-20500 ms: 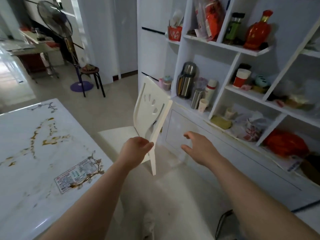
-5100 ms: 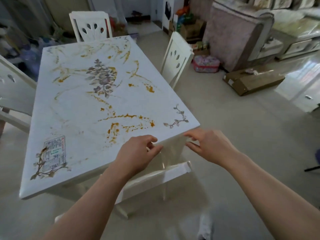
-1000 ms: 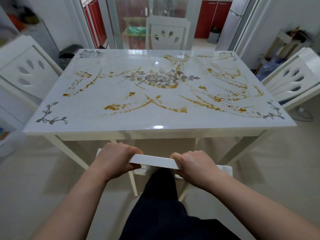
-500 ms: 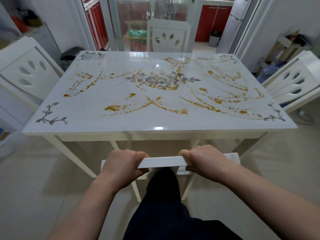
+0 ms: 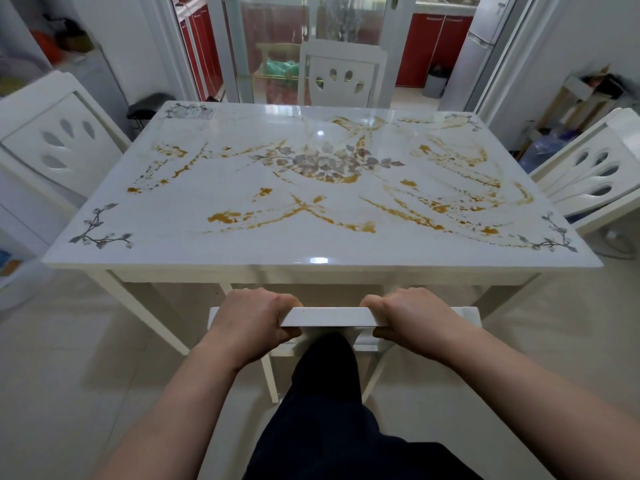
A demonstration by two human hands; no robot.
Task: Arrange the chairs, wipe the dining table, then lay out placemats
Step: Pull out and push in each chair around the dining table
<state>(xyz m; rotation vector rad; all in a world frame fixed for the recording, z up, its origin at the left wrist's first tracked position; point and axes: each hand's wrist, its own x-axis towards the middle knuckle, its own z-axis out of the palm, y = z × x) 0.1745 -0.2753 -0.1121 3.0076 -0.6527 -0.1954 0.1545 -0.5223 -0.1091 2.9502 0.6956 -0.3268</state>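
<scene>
- A pale, glossy tiled floor (image 5: 52, 358) spreads out below and to both sides of the hands.
- Straight ahead of the hands, glass doors (image 5: 277, 46) open onto a room with red cabinets (image 5: 433, 46).
- A grey refrigerator (image 5: 478, 46) stands ahead and to the right.
- White walls (image 5: 571, 29) close in the right side.
- A small dark bin (image 5: 147, 105) sits ahead on the left.
- A blue water jug (image 5: 543, 150) rests on the floor far to the right.
</scene>
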